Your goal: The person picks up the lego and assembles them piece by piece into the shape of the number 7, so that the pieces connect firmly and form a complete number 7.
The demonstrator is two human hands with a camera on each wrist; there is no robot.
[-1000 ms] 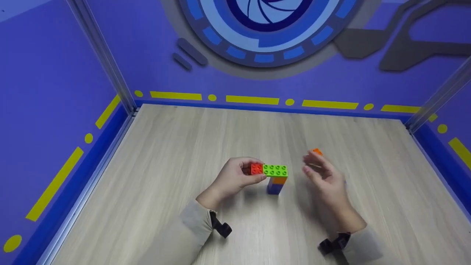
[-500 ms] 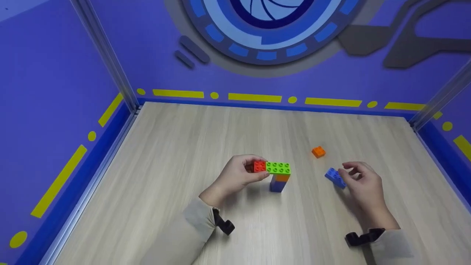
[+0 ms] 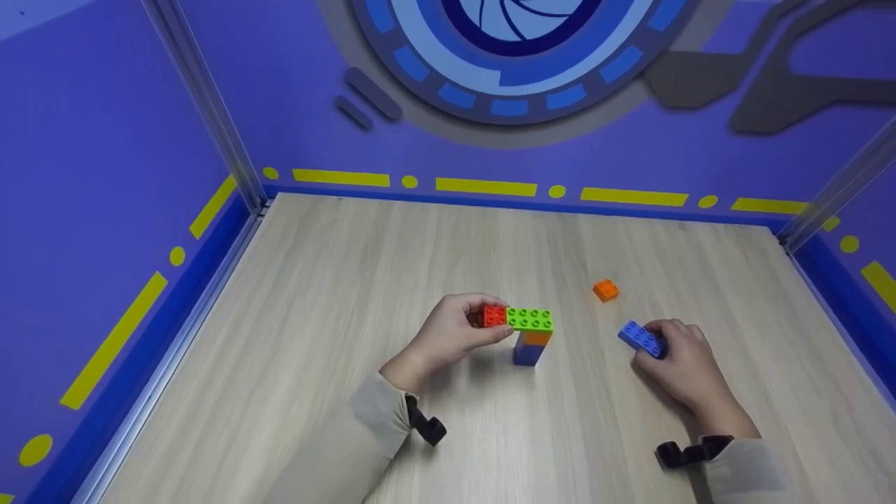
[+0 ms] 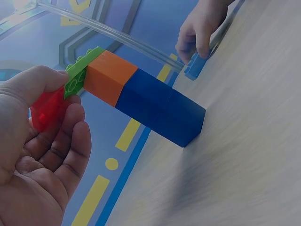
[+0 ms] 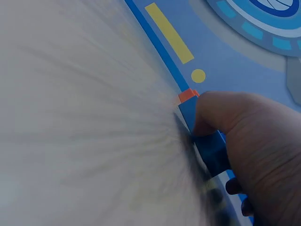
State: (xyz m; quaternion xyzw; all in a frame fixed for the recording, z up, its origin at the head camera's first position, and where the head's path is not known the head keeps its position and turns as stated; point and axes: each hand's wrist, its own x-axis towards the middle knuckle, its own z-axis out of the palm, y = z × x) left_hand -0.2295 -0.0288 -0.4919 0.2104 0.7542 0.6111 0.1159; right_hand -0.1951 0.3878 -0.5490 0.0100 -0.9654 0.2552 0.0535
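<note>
- We see the left hand (image 3: 444, 336) gripping the red two-by-two brick (image 3: 494, 316), thumb on the near side and curled fingers on the far side.
- The red brick, square and glossy, sits against the left end of the lime-green two-by-four brick (image 3: 530, 319); we cannot tell whether the two are joined. Eight round studs top the green one, and the left wrist view shows us circular tubes in its hollow underside.
- Beneath the green brick's right end we find a smooth, square-sided column: an orange block (image 4: 110, 77) above a dark blue section (image 4: 160, 106) crossed by a faint seam. It stands upright on the tabletop (image 3: 392, 259), a pale, straight-grained wood surface.
- To the right, well apart from the column, the right hand (image 3: 682, 360) pinches the blue two-by-four brick (image 3: 638, 337) between thumb and fingers. The brick lies slantwise, studs up, low at the tabletop; a darker blue patch shows by the thumb, and we cannot tell whether it is shadow or another piece.
- Near that brick, farther back, we notice the loose orange two-by-two brick (image 3: 606, 290), studs up.
- Both wrists carry black mounts (image 3: 425, 423) beside beige fabric sleeves (image 3: 350, 441).
- Behind, we see a flat violet-blue panel (image 3: 448, 157) printed with yellow bars and dots.
</note>
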